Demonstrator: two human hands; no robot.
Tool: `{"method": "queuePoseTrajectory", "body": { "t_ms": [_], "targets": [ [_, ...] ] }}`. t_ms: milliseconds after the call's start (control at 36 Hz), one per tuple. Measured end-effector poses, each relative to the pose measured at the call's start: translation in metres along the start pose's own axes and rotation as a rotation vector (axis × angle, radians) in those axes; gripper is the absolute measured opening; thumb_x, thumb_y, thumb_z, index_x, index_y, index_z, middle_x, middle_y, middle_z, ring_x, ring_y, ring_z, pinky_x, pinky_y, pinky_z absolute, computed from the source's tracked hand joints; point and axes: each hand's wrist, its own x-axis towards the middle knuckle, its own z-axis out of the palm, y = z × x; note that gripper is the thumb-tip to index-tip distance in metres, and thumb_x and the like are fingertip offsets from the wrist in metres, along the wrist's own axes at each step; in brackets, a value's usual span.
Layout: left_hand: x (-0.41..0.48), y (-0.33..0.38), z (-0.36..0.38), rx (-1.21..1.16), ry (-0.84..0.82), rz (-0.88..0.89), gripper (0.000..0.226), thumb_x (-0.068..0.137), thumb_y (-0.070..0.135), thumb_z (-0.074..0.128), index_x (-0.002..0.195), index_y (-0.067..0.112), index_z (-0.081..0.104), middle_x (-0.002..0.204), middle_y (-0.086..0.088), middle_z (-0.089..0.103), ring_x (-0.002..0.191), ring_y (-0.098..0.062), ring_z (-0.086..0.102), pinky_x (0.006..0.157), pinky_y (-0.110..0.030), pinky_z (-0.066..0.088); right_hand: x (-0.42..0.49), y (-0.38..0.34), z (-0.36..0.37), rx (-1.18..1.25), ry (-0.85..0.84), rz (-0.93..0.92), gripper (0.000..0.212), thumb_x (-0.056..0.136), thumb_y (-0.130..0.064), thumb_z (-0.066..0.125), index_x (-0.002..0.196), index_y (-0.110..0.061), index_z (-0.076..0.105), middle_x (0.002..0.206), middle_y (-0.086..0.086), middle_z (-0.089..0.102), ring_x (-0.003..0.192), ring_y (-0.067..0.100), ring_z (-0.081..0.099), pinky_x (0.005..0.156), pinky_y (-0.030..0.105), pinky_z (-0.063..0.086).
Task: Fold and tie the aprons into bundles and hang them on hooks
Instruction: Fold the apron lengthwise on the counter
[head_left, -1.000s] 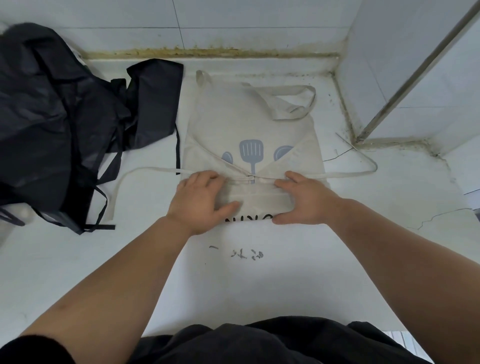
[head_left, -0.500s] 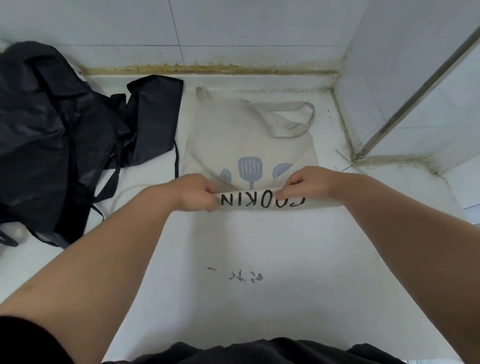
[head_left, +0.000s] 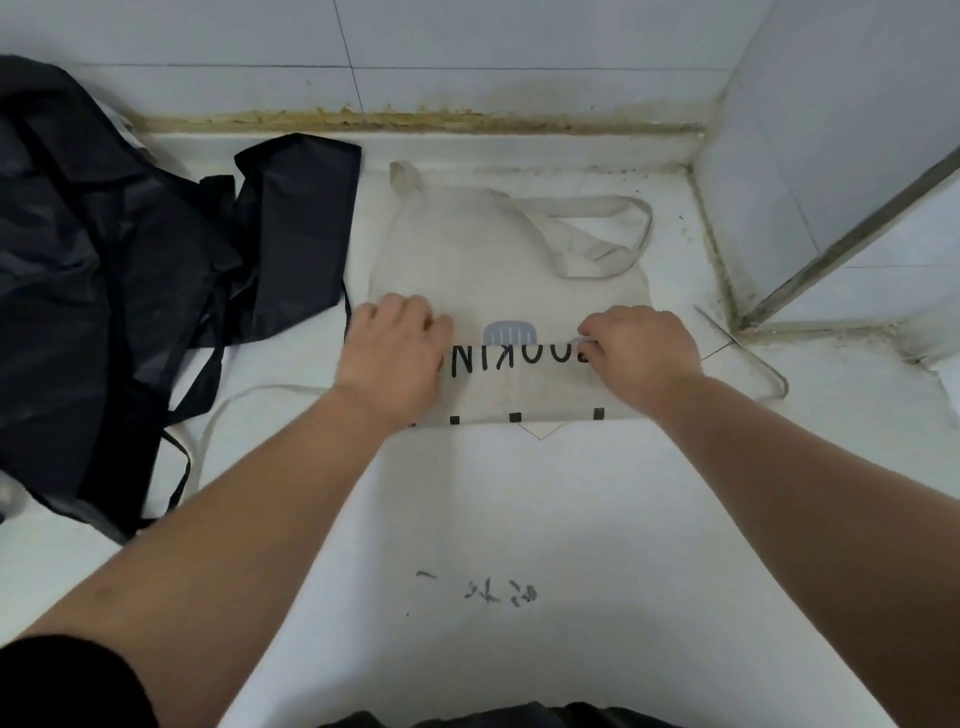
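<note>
head view: single camera, looking down at a white counter (head_left: 519, 519) in a tiled corner.
cream apron (head_left: 498, 260): flat at 12 o'clock of frame centre, partly folded; near edge turned up and over, so the black lettering reads upside down. Judgement: narrowing it into a strip for bundling.
left hand (head_left: 395, 358): at 11 o'clock, palm down, fingers curled over the left end of the folded band. Pressing or pinching, cannot tell; thumb hidden. Slightly blurred.
right hand (head_left: 644, 353): at 1 o'clock, fingers bent, tips gripping the top edge of the band at its right end. Both ends held so the fold stays square, I'd say.
neck loop (head_left: 597, 234): lies on the apron's far right part, clear of the fold.
waist tie, left (head_left: 270, 392): trails off toward 9 o'clock, free on the counter.
waist tie, right (head_left: 769, 379): loops out at 3 o'clock, free. Judgement: left outside the fold so they stay available for tying.
black aprons (head_left: 104, 286): heaped at 9–10 o'clock, just beside the cream one, unfolded.
hooks: not in view.
progress: early; fold under way, no tie, nothing hung.
risk: loose ties could get caught in the next fold.
</note>
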Motion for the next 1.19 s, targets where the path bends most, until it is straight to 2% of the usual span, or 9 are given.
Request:
{"method": "queuePoseTrajectory", "body": {
  "t_ms": [83, 111, 167, 222, 333, 500, 694, 861, 1195],
  "targets": [
    [-0.006, 0.033, 0.014, -0.284, 0.169, 0.187, 0.047, 0.069, 0.016, 0.068, 0.115, 0.011, 0.065, 0.111, -0.012, 0.062, 0.099, -0.034, 0.06, 0.085, -0.04, 0.047, -0.01, -0.019, 0.018, 0.143, 0.127, -0.085, 0.024, 0.089, -0.02, 0.053, 0.102, -0.006, 0.068, 0.096, 0.017, 0.067, 0.085, 0.037, 0.063, 0.08, 0.043, 0.049],
    [-0.008, 0.042, 0.016, -0.415, 0.123, 0.22, 0.046, 0.082, 0.026, 0.058, 0.126, 0.013, 0.059, 0.127, -0.013, 0.057, 0.115, -0.035, 0.055, 0.095, -0.044, 0.042, -0.014, -0.027, 0.021, 0.177, 0.008, -0.108, 0.043, 0.093, -0.033, 0.036, 0.116, -0.007, 0.062, 0.114, 0.018, 0.062, 0.1, 0.037, 0.059, 0.094, 0.047, 0.043],
    [-0.015, 0.052, 0.023, -0.525, -0.104, 0.175, 0.058, 0.098, 0.046, 0.025, 0.151, 0.023, 0.026, 0.159, -0.003, 0.019, 0.146, -0.024, 0.016, 0.117, -0.046, 0.012, -0.024, -0.039, 0.027, 0.12, -0.183, -0.128, 0.077, 0.086, -0.053, 0.0, 0.146, -0.017, 0.032, 0.151, 0.01, 0.03, 0.134, 0.031, 0.031, 0.115, 0.045, 0.011],
    [-0.021, 0.051, 0.035, -0.415, -0.157, 0.147, 0.069, 0.09, 0.062, 0.002, 0.152, 0.034, -0.003, 0.161, 0.007, -0.009, 0.148, -0.015, -0.009, 0.119, -0.041, -0.009, -0.031, -0.037, 0.032, 0.102, -0.255, -0.116, 0.086, 0.076, -0.06, -0.016, 0.152, -0.027, 0.005, 0.159, 0.001, 0.004, 0.144, 0.025, 0.006, 0.116, 0.037, -0.009],
    [-0.027, 0.041, 0.045, -0.401, -0.163, 0.06, 0.081, 0.074, 0.076, -0.007, 0.148, 0.043, -0.015, 0.158, 0.009, -0.021, 0.146, -0.014, -0.019, 0.117, -0.038, -0.014, -0.034, -0.025, 0.036, 0.097, -0.263, -0.071, 0.106, 0.062, -0.081, -0.023, 0.152, -0.029, -0.002, 0.16, 0.001, -0.005, 0.146, 0.021, -0.001, 0.116, 0.032, -0.014],
    [-0.031, 0.036, 0.037, -0.434, -0.24, -0.013, 0.088, 0.076, 0.084, 0.022, 0.148, 0.046, -0.012, 0.157, 0.012, -0.024, 0.145, -0.012, -0.022, 0.118, -0.042, -0.013, -0.04, -0.018, 0.031, 0.143, -0.297, -0.029, 0.106, 0.066, -0.088, 0.025, 0.151, -0.029, 0.0, 0.159, -0.003, -0.009, 0.146, 0.017, -0.004, 0.116, 0.031, -0.012],
    [-0.05, 0.035, 0.02, -0.487, -0.285, -0.024, 0.089, 0.079, 0.077, 0.045, 0.15, 0.043, 0.005, 0.159, 0.018, -0.009, 0.146, -0.005, -0.01, 0.119, -0.037, -0.004, -0.06, -0.013, 0.023, 0.119, -0.322, -0.047, 0.099, 0.074, -0.082, 0.025, 0.151, -0.024, 0.006, 0.159, -0.001, 0.001, 0.144, 0.021, 0.011, 0.119, 0.034, 0.003],
    [-0.082, 0.044, 0.019, -0.479, -0.28, -0.02, 0.081, 0.082, 0.071, 0.048, 0.15, 0.044, 0.012, 0.16, 0.017, -0.001, 0.147, -0.007, -0.003, 0.118, -0.036, 0.001, -0.093, -0.026, 0.016, 0.123, -0.357, -0.042, 0.09, 0.082, -0.073, 0.041, 0.15, -0.023, 0.013, 0.158, -0.001, 0.01, 0.141, 0.021, 0.023, 0.116, 0.034, 0.013],
    [-0.139, 0.055, 0.026, -0.522, -0.24, 0.024, 0.073, 0.081, 0.073, 0.044, 0.146, 0.046, 0.026, 0.159, 0.018, 0.01, 0.146, -0.008, 0.005, 0.116, -0.036, 0.006, -0.155, -0.052, 0.019, 0.105, -0.263, 0.004, 0.088, 0.075, -0.08, 0.037, 0.145, -0.028, 0.028, 0.154, -0.003, 0.024, 0.135, 0.021, 0.035, 0.108, 0.035, 0.022]
  ]
}}
